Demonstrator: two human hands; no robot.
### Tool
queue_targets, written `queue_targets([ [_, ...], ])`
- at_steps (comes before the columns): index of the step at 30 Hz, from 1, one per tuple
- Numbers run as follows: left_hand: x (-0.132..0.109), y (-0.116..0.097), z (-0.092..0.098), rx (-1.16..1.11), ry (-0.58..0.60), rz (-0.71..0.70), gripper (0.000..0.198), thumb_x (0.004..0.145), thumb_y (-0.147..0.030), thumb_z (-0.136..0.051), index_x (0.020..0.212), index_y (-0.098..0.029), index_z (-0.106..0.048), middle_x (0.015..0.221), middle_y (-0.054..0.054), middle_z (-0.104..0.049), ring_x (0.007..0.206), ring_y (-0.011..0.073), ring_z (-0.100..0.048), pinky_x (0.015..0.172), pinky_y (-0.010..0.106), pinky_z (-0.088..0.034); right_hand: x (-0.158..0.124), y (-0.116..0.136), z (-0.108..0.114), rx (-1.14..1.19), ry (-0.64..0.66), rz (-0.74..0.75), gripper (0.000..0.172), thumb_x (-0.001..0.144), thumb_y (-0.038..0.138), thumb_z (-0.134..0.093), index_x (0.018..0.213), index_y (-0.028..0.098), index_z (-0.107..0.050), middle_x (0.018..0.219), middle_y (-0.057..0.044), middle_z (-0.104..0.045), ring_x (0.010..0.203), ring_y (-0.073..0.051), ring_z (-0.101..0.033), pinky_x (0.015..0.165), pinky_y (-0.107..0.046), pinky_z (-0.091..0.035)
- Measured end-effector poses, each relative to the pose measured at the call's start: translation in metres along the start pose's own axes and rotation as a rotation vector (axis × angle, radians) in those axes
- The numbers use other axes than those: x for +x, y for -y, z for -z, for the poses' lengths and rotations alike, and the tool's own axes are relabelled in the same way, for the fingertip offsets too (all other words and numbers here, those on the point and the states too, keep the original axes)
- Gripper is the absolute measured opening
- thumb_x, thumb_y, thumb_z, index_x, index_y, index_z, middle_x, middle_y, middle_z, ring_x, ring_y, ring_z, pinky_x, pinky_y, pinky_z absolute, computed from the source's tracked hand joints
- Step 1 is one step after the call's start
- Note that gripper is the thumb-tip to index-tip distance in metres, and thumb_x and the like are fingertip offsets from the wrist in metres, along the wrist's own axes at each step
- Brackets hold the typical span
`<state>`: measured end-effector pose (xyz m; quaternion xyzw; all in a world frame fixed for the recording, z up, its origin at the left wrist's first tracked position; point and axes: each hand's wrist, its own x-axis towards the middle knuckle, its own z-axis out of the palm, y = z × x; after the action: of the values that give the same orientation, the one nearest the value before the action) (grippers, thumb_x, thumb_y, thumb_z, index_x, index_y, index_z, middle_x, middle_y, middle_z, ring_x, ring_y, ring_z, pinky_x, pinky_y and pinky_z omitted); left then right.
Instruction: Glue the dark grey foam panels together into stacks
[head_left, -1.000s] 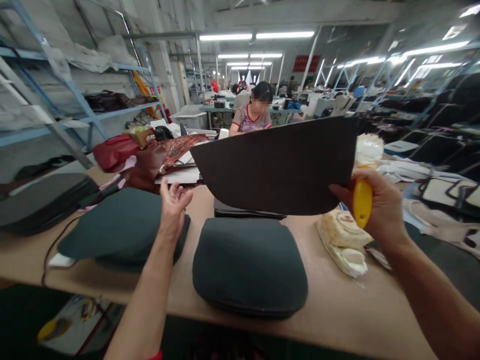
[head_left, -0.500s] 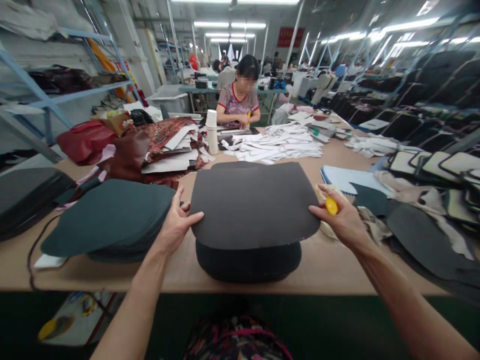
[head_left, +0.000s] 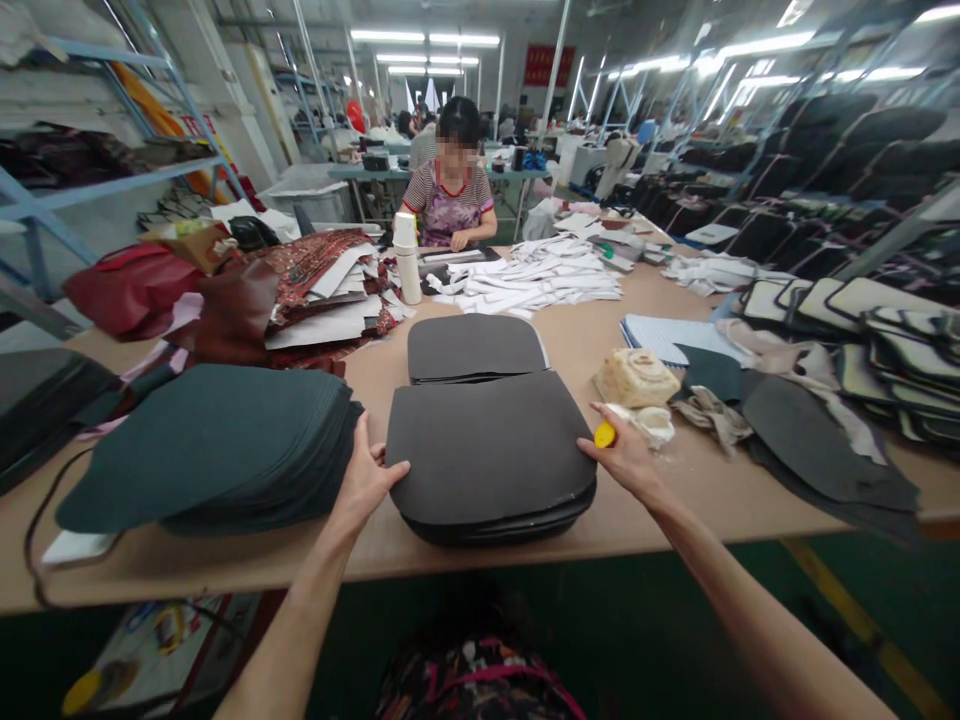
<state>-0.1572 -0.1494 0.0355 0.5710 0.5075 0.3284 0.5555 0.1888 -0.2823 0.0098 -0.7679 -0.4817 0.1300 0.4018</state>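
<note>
A dark grey panel [head_left: 491, 450] with rounded front corners lies on top of a stack of dark pieces [head_left: 502, 532] near the table's front edge. My left hand [head_left: 367, 472] grips its left edge, thumb on top and the other fingers at the side. At the right edge, my right hand [head_left: 626, 455] pinches the panel with its thumb. A small tool with a yellow handle [head_left: 604, 433] is tucked in that same hand; its working end is hidden. Directly behind sits another stack of grey panels [head_left: 476, 345].
To the left rises a stack of dark green pieces [head_left: 210, 440]. A whitish block [head_left: 636, 378] and cloth scraps [head_left: 712, 420] lie on the right. White strips [head_left: 532, 280] and a white bottle [head_left: 407, 265] are farther back, where a co-worker [head_left: 454, 190] sits.
The grey panel has come down onto the front stack with both hands on it, uncovering the stack behind. My view has turned slightly right.
</note>
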Motion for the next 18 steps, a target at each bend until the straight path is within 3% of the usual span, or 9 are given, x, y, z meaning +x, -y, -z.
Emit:
queue_targets([
  [8, 0.011, 0.023, -0.001, 0.112, -0.033, -0.02, 0.102, 0.059, -0.017, -0.069, 0.141, -0.019, -0.008, 0.086, 0.002, -0.058, 0.086, 0.0197, -0.063, 0.091, 0.043, -0.044, -0.002, -0.008, -0.01, -0.005, 0.021, 0.001, 0.059, 0.07, 0.035, -0.059, 0.124, 0.014, -0.049, 0.085, -0.008, -0.064, 0.098, -0.028, -0.058, 0.087, -0.041, -0.044],
  [18, 0.013, 0.028, 0.0, 0.171, -0.048, -0.088, 0.099, 0.059, -0.02, -0.071, 0.14, -0.021, -0.014, 0.091, 0.003, -0.062, 0.083, 0.0193, -0.064, 0.089, 0.043, -0.046, -0.003, -0.01, -0.01, -0.002, 0.058, -0.004, 0.063, 0.068, 0.029, -0.059, 0.128, 0.014, -0.047, 0.088, -0.008, -0.065, 0.088, -0.025, -0.061, 0.082, -0.037, -0.047],
])
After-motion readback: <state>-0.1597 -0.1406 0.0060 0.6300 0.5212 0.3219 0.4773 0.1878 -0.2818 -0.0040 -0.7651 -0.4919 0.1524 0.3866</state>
